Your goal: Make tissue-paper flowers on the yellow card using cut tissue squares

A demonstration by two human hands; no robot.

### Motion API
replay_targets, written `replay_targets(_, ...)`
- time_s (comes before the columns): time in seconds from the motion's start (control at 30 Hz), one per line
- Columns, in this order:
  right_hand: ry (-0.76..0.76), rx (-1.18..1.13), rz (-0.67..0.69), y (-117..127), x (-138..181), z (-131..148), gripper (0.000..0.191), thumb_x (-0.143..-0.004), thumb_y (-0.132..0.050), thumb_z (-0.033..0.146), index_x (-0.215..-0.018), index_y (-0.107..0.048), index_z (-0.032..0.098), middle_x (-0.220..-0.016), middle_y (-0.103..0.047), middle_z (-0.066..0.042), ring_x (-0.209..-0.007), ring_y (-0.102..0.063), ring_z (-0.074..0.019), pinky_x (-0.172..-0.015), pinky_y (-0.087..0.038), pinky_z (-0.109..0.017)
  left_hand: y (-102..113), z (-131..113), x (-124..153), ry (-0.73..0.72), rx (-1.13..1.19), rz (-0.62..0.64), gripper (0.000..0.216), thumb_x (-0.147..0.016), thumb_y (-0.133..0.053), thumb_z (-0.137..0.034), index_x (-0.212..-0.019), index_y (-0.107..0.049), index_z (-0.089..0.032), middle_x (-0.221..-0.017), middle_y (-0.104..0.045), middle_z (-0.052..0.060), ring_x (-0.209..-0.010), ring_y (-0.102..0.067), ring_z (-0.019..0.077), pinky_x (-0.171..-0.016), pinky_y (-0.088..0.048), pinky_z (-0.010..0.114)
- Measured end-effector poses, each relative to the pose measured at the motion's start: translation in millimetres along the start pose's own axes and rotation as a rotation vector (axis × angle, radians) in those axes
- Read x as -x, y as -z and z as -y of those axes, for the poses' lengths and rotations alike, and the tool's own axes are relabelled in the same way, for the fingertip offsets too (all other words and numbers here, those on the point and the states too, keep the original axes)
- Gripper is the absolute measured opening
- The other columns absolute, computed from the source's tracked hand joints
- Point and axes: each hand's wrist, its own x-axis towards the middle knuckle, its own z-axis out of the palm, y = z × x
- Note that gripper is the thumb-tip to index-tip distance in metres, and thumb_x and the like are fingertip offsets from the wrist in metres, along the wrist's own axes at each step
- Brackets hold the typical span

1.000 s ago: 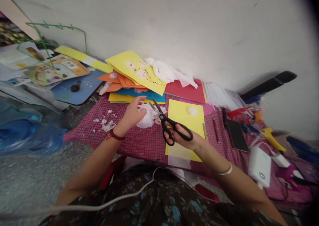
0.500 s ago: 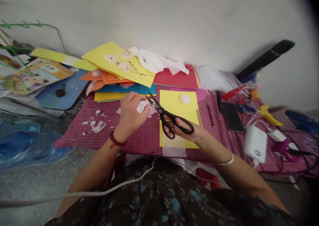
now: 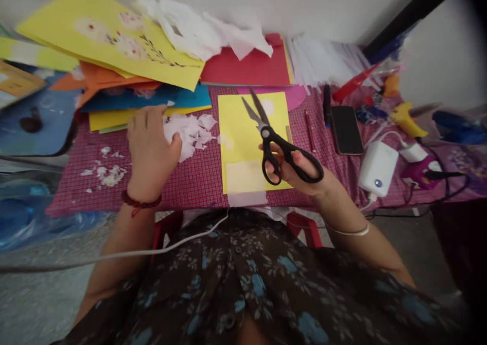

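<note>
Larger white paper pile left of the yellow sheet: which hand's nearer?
Left. The left hand is right at the left edge of the pile; contact is unclear. The right hand is farther right, beyond most of the yellow sheet, holding black-handled scissors.

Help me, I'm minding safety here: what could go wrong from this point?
The open scissors in the right hand might nick the yellow sheet beneath. The loose white paper pieces by the left hand could scatter if brushed. The white cable, crossing the left forearm in view, might snag it.
</note>
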Motion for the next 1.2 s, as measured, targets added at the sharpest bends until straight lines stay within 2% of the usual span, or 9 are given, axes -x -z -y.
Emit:
replay_targets(0.13,-0.003,0.005,-0.139,15,44,-10,0.064,-0.084,-0.065,0.067,-0.129,-0.059,0.022,-0.087,-0.058,-0.002,-0.068,-0.051,-0.0146,-0.061,-0.041,-0.029,3,-26,41,-0.261,0.095,0.275,0.032,-0.09,-0.061,-0.026,-0.121,-0.062,-0.017,-0.131,-0.064,0.013,-0.124,-0.058,0.0307,-0.108,-0.045,0.049)
replay_targets(0.23,-0.036,0.051,-0.178,21,79,-24,0.069,-0.084,-0.063,0.07,-0.135,-0.055,0.024,-0.091,-0.059,-0.004,-0.072,-0.052,-0.0172,-0.063,-0.042,-0.031,1,-45,76,-0.478,0.17,0.48,0.041,-0.089,-0.06,-0.021,-0.13,-0.059,-0.024,-0.139,-0.061,0.011,-0.129,-0.056,0.0296,-0.111,-0.044,0.051)
replay_targets(0.37,-0.142,0.08,-0.127,20,117,-39,0.069,-0.086,-0.063,0.067,-0.139,-0.05,0.026,-0.097,-0.059,-0.007,-0.077,-0.055,-0.0196,-0.067,-0.047,-0.034,-9,-51,103,-0.56,0.175,0.453,0.049,-0.086,-0.061,-0.014,-0.134,-0.056,-0.026,-0.143,-0.058,0.013,-0.134,-0.052,0.0301,-0.115,-0.04,0.056)
replay_targets(0.5,-0.188,0.123,-0.071,14,135,-48,0.066,-0.089,-0.061,0.064,-0.138,-0.049,0.02,-0.097,-0.059,-0.008,-0.08,-0.057,-0.0199,-0.07,-0.048,-0.035,-24,-54,108,-0.517,0.205,0.379,0.028,-0.087,-0.063,-0.015,-0.113,-0.067,-0.025,-0.142,-0.06,0.011,-0.133,-0.053,0.0291,-0.112,-0.043,0.055)
replay_targets(0.7,-0.157,0.104,-0.106,13,149,-63,0.064,-0.092,-0.058,0.062,-0.139,-0.047,0.019,-0.098,-0.058,-0.007,-0.077,-0.058,-0.0169,-0.068,-0.047,-0.031,-23,-80,92,-0.37,0.424,0.435,0.009,-0.088,-0.06,-0.019,-0.085,-0.067,-0.022,-0.13,-0.067,0.009,-0.124,-0.06,0.0265,-0.109,-0.046,0.05)
replay_targets(0.83,-0.123,0.09,-0.154,12,151,-70,0.061,-0.092,-0.058,0.062,-0.135,-0.049,0.02,-0.096,-0.058,-0.006,-0.076,-0.058,-0.0161,-0.067,-0.047,-0.03,-23,-91,55,-0.279,0.56,0.576,0.019,-0.085,-0.063,-0.027,-0.103,-0.065,-0.021,-0.118,-0.07,0.01,-0.111,-0.066,0.0241,-0.099,-0.053,0.042)
replay_targets(1.0,-0.089,0.094,-0.178,6,153,-73,0.062,-0.092,-0.058,0.062,-0.137,-0.048,0.02,-0.095,-0.057,-0.007,-0.075,-0.057,-0.0177,-0.065,-0.05,-0.032,-56,-92,10,-0.447,0.205,0.637,0.056,-0.07,-0.064,-0.015,-0.126,-0.059,-0.015,-0.128,-0.063,0.015,-0.121,-0.058,0.032,-0.105,-0.046,0.046)
replay_targets(1.1,-0.091,0.094,-0.208,4,159,-76,0.063,-0.092,-0.058,0.06,-0.139,-0.045,0.02,-0.096,-0.057,-0.007,-0.076,-0.056,-0.018,-0.067,-0.05,-0.032,-71,-92,0,-0.43,0.128,0.723,0.056,-0.065,-0.062,-0.014,-0.121,-0.062,-0.018,-0.11,-0.069,0.012,-0.099,-0.066,0.0283,-0.085,-0.052,0.038)
replay_targets(1.2,-0.093,0.089,-0.228,4,165,-79,0.062,-0.092,-0.058,0.06,-0.137,-0.047,0.02,-0.095,-0.057,-0.007,-0.076,-0.056,-0.0176,-0.068,-0.049,-0.033,-78,-91,-6,-0.328,0.109,0.853,0.023,-0.062,-0.062,-0.016,-0.084,-0.067,-0.021,-0.073,-0.067,0.005,-0.063,-0.06,0.0215,-0.06,-0.045,0.033)
